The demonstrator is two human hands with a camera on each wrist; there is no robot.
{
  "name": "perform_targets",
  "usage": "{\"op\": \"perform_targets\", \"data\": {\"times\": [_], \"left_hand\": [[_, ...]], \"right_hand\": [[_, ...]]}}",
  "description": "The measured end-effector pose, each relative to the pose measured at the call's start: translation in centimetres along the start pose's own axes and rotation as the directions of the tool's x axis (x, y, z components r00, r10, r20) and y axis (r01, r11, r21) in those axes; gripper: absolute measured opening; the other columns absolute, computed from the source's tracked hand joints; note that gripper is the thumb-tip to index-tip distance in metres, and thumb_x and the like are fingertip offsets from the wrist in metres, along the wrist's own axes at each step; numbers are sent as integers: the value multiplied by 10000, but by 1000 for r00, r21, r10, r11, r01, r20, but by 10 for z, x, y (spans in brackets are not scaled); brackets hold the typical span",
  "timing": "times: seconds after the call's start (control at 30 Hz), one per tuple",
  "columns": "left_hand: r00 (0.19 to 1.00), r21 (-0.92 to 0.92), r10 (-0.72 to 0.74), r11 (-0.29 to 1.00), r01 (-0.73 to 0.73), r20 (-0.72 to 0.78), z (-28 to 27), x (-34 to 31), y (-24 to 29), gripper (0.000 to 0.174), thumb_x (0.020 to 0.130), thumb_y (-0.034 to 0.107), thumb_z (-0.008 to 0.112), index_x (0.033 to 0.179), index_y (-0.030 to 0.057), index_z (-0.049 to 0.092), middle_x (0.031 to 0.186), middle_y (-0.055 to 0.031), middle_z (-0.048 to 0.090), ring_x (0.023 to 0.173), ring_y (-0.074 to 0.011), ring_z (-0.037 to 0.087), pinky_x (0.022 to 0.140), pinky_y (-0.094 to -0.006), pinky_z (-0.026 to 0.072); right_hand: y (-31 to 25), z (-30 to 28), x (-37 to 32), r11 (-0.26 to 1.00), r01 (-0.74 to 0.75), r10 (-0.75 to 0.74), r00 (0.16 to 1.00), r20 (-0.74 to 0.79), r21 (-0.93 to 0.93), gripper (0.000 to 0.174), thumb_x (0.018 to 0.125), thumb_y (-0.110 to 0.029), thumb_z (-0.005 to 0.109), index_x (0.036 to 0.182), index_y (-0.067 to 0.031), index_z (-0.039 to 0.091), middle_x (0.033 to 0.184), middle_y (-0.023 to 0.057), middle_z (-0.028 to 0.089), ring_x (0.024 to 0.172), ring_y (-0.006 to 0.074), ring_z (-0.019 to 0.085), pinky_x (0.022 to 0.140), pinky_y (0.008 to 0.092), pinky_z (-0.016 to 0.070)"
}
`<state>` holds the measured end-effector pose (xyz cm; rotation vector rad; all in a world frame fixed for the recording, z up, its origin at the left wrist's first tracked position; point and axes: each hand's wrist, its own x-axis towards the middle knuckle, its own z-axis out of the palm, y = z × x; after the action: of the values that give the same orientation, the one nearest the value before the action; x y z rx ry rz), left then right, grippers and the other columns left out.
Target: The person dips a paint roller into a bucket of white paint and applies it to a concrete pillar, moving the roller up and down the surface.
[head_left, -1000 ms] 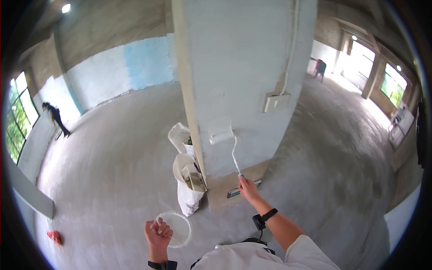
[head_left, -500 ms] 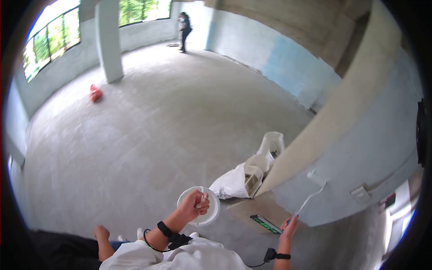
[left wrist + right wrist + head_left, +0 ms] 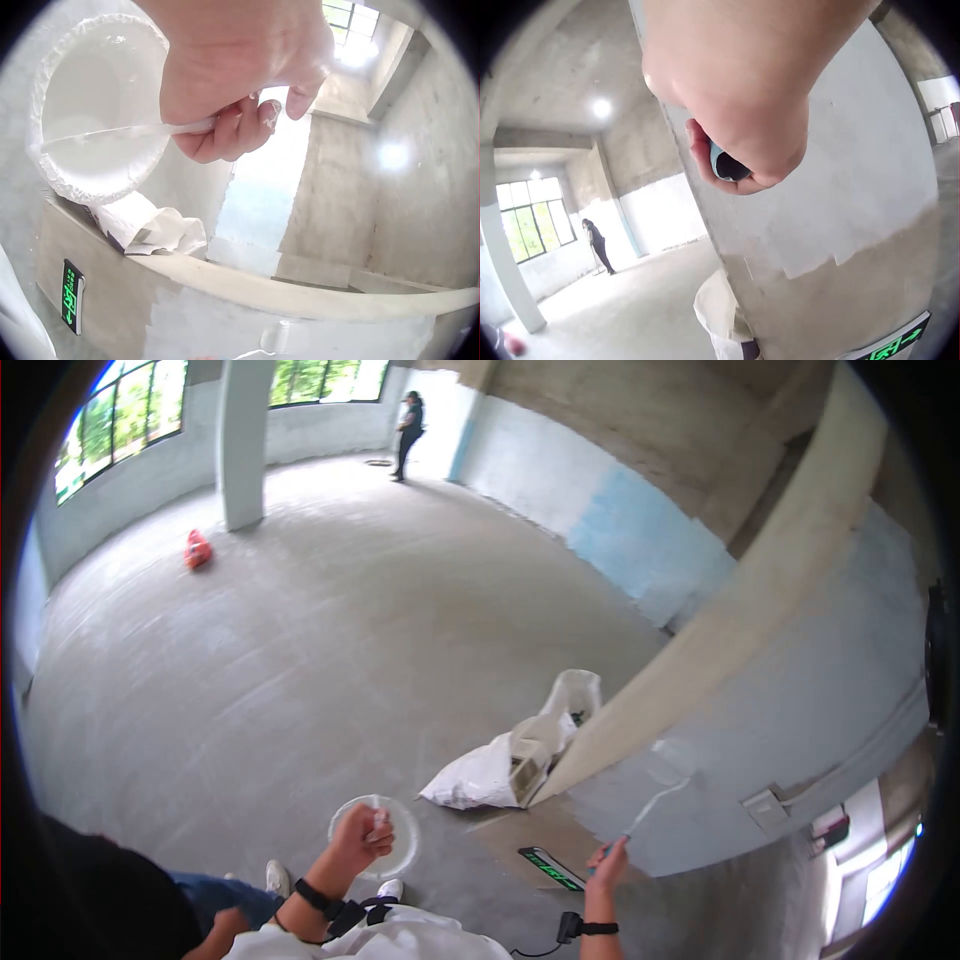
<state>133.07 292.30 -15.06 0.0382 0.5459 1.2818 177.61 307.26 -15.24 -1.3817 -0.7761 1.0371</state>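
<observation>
My left hand grips the thin bail handle of a white paint bucket. Pale paint fills part of it, the rim is crusted, and white smears mark my fingers. My right hand is wrapped around the handle of a paint roller, whose blue-and-black butt end shows in the right wrist view. The white roller head lies against the pale grey face of a pillar. Bare brown surface runs along the pillar's foot.
White sacks of debris lean at the pillar's edge. A green exit sign sits low on the pillar, near my right hand. A wall switch is further right. Another person stands far off; a red bag lies on the floor.
The head view has swung left, so the pillar now slants at the right and the far floor shows. Both hands keep their holds, and the roller head is still at the pillar face.
</observation>
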Motion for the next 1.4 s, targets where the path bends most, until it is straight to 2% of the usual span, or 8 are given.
{"op": "perform_targets", "data": {"times": [0.1, 0.17, 0.23, 0.47, 0.6, 0.77, 1.17, 1.4], "left_hand": [[999, -22, 37, 999, -38, -15, -19, 4, -12, 192, 863, 284, 445, 772, 149, 549, 511, 42, 336, 452, -105, 281, 475, -287, 259], [995, -10, 61, 998, -62, -79, -14, 3, -15, 204, 869, 287, 444, 803, 145, 574, 504, 44, 346, 437, -97, 287, 463, -281, 260], [995, 30, 76, 997, -74, -67, -7, 2, -14, 231, 883, 331, 457, 824, 131, 555, 502, 46, 340, 417, -83, 292, 458, -262, 270], [996, 99, 43, 994, -36, -73, 10, 5, -8, 191, 848, 291, 459, 803, 121, 535, 499, 37, 334, 426, -87, 272, 463, -270, 250], [997, 130, 37, 991, -29, -67, 14, 13, -6, 197, 836, 302, 468, 804, 120, 534, 498, 35, 328, 424, -91, 266, 467, -270, 251], [997, 107, 11, 994, -3, -76, 17, 16, -6, 204, 832, 305, 470, 803, 114, 537, 499, 33, 317, 424, -97, 260, 466, -272, 247], [991, 160, -79, 982, 97, -110, 23, 26, -10, 240, 852, 305, 461, 808, 95, 569, 490, 30, 317, 413, -88, 253, 440, -253, 250], [980, 213, -108, 966, 143, -166, 33, 34, -9, 221, 833, 295, 464, 806, 95, 555, 486, 24, 325, 416, -92, 247, 447, -265, 240]], "right_hand": [[53, -18, 2, 996, -47, 42, 997, -70, -74, 496, 1001, -548, 451, 773, -107, 445, 533, -13, 375, 424, 102, 378, 401, 271, 311], [63, -31, 1, 937, 117, -91, 992, 91, -329, 487, 1009, -525, 447, 760, -107, 445, 527, -12, 378, 421, 107, 383, 398, 271, 310], [25, -15, -14, 995, -35, 41, 998, 55, -92, 481, 1015, -506, 444, 747, -107, 445, 529, -19, 374, 421, 104, 380, 405, 274, 308], [-56, 16, -13, 1000, 18, -17, 998, 53, -15, 526, 1035, -463, 416, 669, -86, 435, 520, -16, 387, 418, 104, 397, 403, 278, 321], [8, -1, -11, 996, 30, -26, 999, 45, -89, 501, 1016, -503, 456, 741, -85, 463, 528, -21, 382, 422, 94, 378, 413, 268, 318], [53, -19, -27, 978, -171, 172, 985, 2, -117, 514, 1012, -508, 463, 721, -84, 468, 520, -19, 394, 415, 93, 392, 399, 271, 321], [-83, -15, -19, 989, 129, -135, 986, -95, -69, 539, 1018, -485, 461, 659, -83, 469, 533, -28, 420, 439, 65, 394, 411, 238, 299], [3, -38, -1, 989, 60, -72, 994, -83, -136, 515, 1012, -509, 462, 707, -95, 452, 535, -28, 417, 431, 71, 385, 405, 245, 296]]}}
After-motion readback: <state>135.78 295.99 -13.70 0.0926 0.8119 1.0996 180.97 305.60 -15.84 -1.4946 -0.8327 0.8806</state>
